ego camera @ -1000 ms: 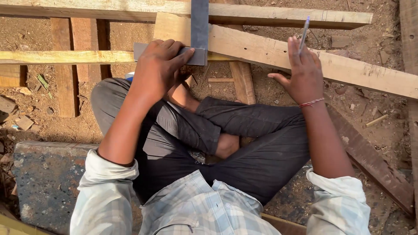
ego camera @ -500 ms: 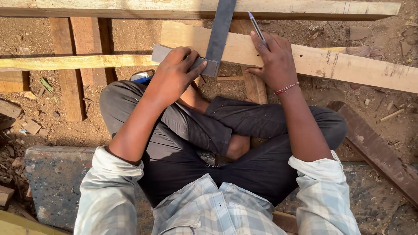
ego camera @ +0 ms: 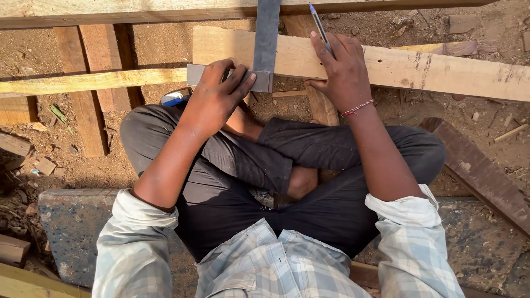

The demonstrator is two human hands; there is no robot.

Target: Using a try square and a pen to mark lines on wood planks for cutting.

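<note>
The left hand point(ego camera: 212, 102) presses the try square point(ego camera: 259, 66) against the plank point(ego camera: 419, 69) edge while the right hand point(ego camera: 345, 72), beside its blade, pinches a pencil point(ego camera: 319, 21); slackened pressure would likely skew the square.

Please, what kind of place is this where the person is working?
Probably an outdoor carpentry yard. Rough wooden planks lie on bare dirt ground with wood scraps, and the left hand presses a metal try square on a plank.
</note>
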